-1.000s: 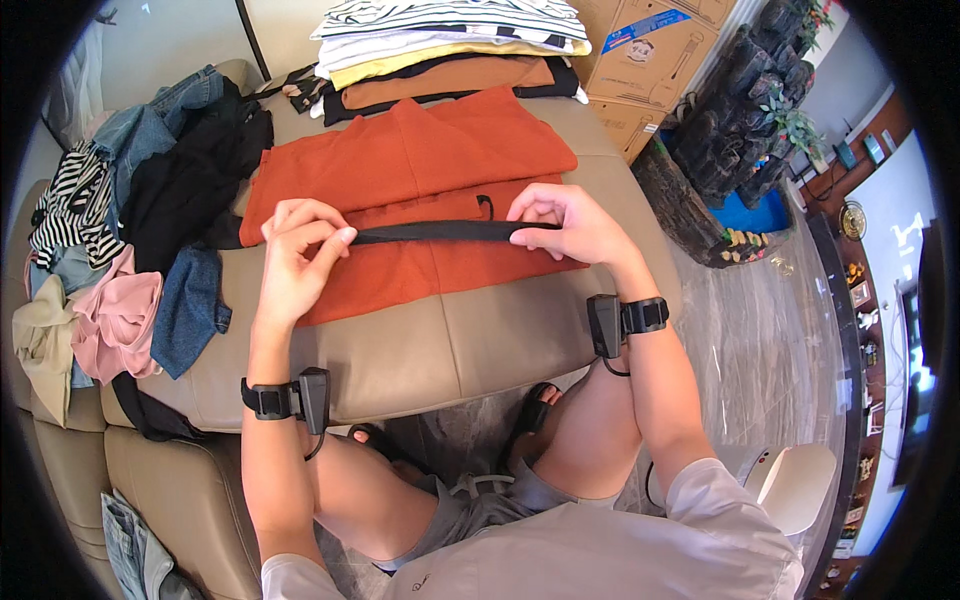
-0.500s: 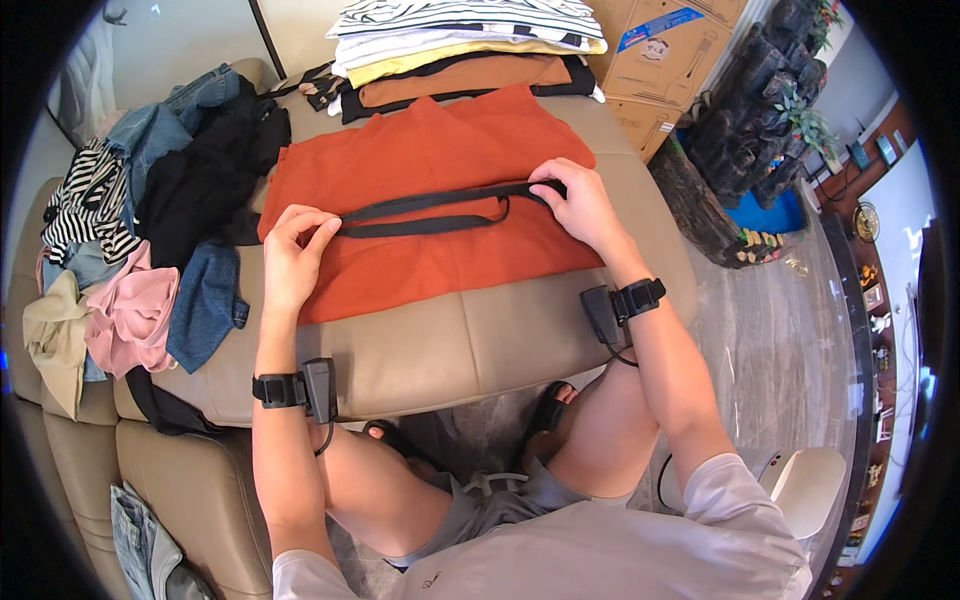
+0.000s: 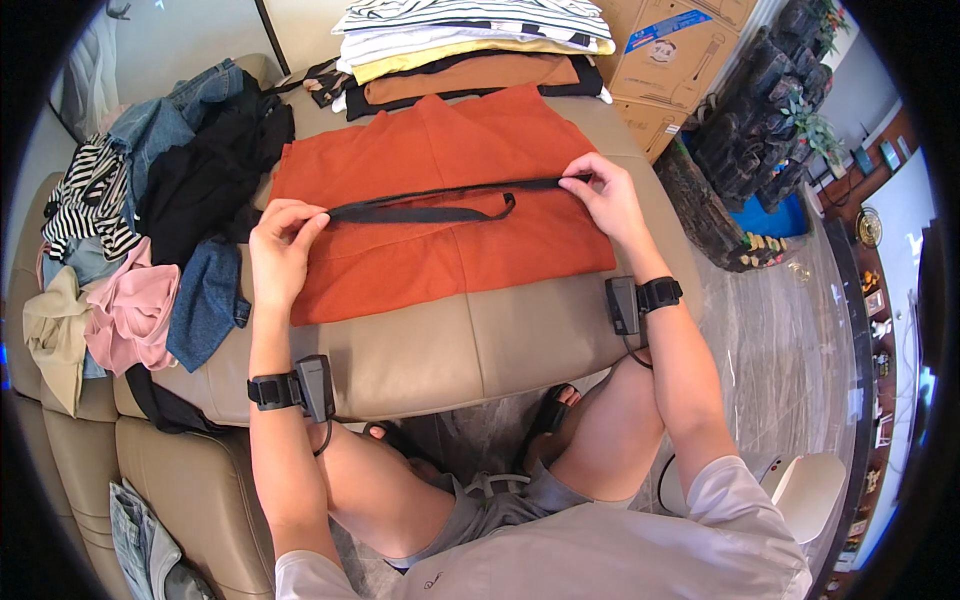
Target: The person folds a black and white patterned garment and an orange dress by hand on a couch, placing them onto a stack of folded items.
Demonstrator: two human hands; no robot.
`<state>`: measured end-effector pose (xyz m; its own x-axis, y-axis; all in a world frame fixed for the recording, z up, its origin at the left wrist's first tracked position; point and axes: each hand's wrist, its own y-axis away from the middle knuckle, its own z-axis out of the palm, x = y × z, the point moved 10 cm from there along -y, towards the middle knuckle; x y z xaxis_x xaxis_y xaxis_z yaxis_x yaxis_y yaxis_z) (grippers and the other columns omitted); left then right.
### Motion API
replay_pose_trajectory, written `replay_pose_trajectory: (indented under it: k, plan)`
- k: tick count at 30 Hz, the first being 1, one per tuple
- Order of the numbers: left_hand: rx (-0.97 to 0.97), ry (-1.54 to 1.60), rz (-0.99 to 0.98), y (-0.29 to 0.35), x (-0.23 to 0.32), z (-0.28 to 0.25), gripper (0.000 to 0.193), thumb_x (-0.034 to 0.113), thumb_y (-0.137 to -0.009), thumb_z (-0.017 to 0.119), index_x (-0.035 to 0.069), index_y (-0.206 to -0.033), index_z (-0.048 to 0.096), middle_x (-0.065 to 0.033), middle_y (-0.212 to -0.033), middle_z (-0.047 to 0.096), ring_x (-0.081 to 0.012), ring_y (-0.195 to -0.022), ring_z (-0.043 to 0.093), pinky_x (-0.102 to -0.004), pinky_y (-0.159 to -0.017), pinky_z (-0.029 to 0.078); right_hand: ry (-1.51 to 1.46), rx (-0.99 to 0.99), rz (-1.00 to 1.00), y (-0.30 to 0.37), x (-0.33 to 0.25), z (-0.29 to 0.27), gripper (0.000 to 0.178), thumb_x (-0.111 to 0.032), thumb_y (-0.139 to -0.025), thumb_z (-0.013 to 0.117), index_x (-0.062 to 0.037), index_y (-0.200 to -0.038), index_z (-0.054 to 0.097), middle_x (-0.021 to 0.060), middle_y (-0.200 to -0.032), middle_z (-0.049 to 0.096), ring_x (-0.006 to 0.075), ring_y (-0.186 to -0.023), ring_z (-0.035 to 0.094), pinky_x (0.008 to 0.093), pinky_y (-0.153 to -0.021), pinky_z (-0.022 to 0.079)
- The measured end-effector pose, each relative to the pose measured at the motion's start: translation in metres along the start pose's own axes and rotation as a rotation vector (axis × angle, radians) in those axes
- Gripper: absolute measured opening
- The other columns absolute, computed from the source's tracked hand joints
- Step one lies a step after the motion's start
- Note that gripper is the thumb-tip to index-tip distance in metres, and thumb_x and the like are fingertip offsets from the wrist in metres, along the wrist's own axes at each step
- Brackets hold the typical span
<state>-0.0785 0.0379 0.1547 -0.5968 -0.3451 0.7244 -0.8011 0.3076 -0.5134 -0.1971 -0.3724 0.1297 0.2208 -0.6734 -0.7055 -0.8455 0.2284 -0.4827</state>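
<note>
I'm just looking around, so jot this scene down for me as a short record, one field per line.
Left hand: pinching the black strap
Right hand: pinching the same strap, farther right
Strap: two lengths, the lower one curling at its right end
Beneath strap: orange-red cloth, on a tan padded seat
Left side: loose pile of clothes
Far side: folded stack

A light grey short-sleeved shirt [image 3: 600, 545] with a small dark mark [image 3: 432, 580]; grey cloth shorts [image 3: 430, 530] with a pale drawstring [image 3: 495, 481]; black open-toed sandals [image 3: 545, 428]; black wristbands [image 3: 272, 391] bearing boxy dark modules [image 3: 316, 387] with thin black cables [image 3: 328, 435].
</note>
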Motion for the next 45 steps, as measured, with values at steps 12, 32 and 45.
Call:
replay_pose_trajectory:
  k: [12,32,45]
  plan:
    - [-0.240,-0.175,0.039,0.005,0.012,0.009,0.017,0.011,-0.082,0.081,0.001,-0.092,0.072,-0.0038,-0.098,0.067,-0.0137,-0.091,0.062,-0.0268,-0.079,0.049,0.154,-0.364,-0.124,0.011,-0.006,0.006,0.031,0.008,-0.069,0.060,-0.0089,-0.090,0.074,0.0062,-0.108,0.067,0.0268,-0.110,0.061,0.0368,-0.087,0.051]
    - [-0.115,-0.019,-0.658,-0.059,-0.148,-0.049,0.025,0.026,-0.091,0.073,0.003,-0.097,0.071,-0.0008,-0.085,0.067,-0.0084,-0.072,0.056,-0.0264,-0.061,0.041,-0.079,-0.205,0.754,-0.084,0.094,-0.013,0.049,-0.016,-0.086,0.080,-0.0064,-0.127,0.053,0.0029,-0.088,0.060,0.0101,-0.077,0.054,0.0272,-0.064,0.044]
    - [-0.045,0.523,-0.388,-0.055,-0.056,-0.078,0.020,0.015,-0.098,0.064,0.000,-0.110,0.067,-0.0038,-0.106,0.071,-0.0098,-0.094,0.065,-0.0245,-0.084,0.047,-0.753,-0.030,0.349,-0.079,0.034,-0.076,0.036,-0.005,-0.092,0.066,-0.0027,-0.128,0.061,0.0081,-0.113,0.067,0.0162,-0.103,0.061,0.0290,-0.093,0.045]
